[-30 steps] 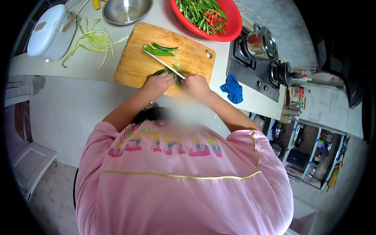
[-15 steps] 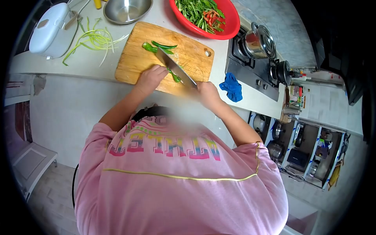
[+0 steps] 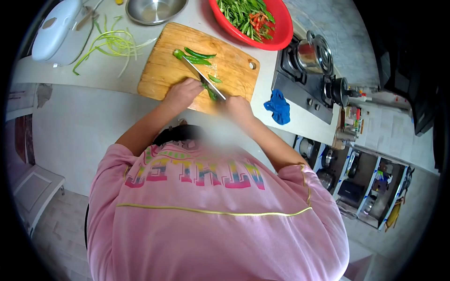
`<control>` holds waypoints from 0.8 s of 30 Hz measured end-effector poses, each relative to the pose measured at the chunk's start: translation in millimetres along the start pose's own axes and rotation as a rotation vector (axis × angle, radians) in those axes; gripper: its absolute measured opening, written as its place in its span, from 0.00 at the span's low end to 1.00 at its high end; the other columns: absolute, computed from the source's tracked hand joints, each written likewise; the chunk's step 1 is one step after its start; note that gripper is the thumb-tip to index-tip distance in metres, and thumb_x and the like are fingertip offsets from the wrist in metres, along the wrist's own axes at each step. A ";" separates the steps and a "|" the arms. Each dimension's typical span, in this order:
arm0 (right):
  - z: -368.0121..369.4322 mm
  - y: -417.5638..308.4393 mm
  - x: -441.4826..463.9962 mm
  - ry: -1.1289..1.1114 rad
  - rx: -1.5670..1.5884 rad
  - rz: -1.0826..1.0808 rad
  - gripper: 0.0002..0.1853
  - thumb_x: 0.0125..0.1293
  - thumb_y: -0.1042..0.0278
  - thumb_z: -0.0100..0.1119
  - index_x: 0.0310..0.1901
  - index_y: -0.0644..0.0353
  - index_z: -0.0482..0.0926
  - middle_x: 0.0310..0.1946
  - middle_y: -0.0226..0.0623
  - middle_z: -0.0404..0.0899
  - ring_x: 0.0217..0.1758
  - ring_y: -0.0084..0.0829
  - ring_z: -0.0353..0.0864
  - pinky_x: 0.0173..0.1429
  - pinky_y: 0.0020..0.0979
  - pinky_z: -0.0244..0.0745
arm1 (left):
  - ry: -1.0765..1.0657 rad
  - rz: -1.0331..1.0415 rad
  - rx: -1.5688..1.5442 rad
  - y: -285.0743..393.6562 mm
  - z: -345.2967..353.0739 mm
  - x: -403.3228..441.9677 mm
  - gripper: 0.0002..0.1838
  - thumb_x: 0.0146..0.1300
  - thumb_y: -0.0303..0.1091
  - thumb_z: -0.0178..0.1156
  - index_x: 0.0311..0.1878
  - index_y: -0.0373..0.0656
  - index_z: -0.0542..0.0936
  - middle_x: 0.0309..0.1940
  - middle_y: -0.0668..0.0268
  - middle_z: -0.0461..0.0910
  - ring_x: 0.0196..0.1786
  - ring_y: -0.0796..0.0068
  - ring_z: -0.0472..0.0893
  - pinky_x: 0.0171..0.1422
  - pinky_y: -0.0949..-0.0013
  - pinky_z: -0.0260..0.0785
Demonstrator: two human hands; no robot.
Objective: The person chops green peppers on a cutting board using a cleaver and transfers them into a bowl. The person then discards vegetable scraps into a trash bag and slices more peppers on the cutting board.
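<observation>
My right hand (image 3: 239, 107) is wrapped round the handle of a kitchen knife (image 3: 204, 78), whose blade slants up and left across the wooden cutting board (image 3: 157, 70). Fingers curled, my left hand (image 3: 183, 93) presses a green pepper (image 3: 211, 92) to the board, close against the blade; part of the pepper is hidden by the hand and knife. Right of the blade lies a cut green piece (image 3: 214, 78). Beyond the knife tip are whole-looking green peppers (image 3: 199, 54) and a pepper's stem end (image 3: 178, 54).
A red basin (image 3: 282, 28) of sliced green and red peppers stands behind the board, beside a steel bowl (image 3: 157, 10). Long green strands (image 3: 115, 44) and a white appliance (image 3: 56, 35) are at left. Right are a blue cloth (image 3: 278, 107), a gas stove (image 3: 300, 84) and a pot (image 3: 315, 54).
The knife has shifted left, and its blade now stands more edge-on to the view. A cut green piece now shows to its right. My left hand stays on the pepper.
</observation>
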State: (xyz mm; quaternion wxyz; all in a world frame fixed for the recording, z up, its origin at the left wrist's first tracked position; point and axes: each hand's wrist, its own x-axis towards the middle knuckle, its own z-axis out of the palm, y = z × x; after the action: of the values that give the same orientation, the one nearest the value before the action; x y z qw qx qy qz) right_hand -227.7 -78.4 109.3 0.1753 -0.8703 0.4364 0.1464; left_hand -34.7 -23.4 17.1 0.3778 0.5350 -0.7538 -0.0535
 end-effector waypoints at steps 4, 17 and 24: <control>3.0 -1.5 6.6 0.110 0.053 -0.026 0.10 0.59 0.63 0.56 0.30 0.62 0.77 0.22 0.51 0.78 0.29 0.51 0.79 0.37 0.45 0.75 | -0.005 -0.026 -0.022 2.4 -0.4 -2.2 0.10 0.51 0.25 0.55 0.37 0.43 0.80 0.37 0.70 0.78 0.43 0.72 0.77 0.42 0.71 0.74; -2.0 44.0 -33.4 0.331 0.526 0.110 0.11 0.60 0.64 0.59 0.37 0.64 0.80 0.22 0.53 0.77 0.26 0.50 0.79 0.33 0.40 0.73 | 0.014 -0.150 0.021 -0.3 -13.4 -1.8 0.10 0.52 0.26 0.59 0.39 0.41 0.79 0.36 0.63 0.76 0.42 0.63 0.75 0.46 0.64 0.70; -2.9 14.7 -35.6 0.278 0.521 0.031 0.11 0.59 0.66 0.60 0.35 0.67 0.79 0.17 0.45 0.75 0.20 0.37 0.75 0.27 0.35 0.70 | 0.037 -0.017 0.087 -9.9 -16.8 -6.4 0.09 0.51 0.27 0.58 0.38 0.43 0.80 0.35 0.68 0.76 0.42 0.69 0.76 0.43 0.68 0.71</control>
State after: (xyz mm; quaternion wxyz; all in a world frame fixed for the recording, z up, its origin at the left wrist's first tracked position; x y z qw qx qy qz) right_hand -259.9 -62.5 123.8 0.3291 -0.8011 0.4922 -0.0883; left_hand -15.6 -16.7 20.9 0.3676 0.5582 -0.7437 -0.0142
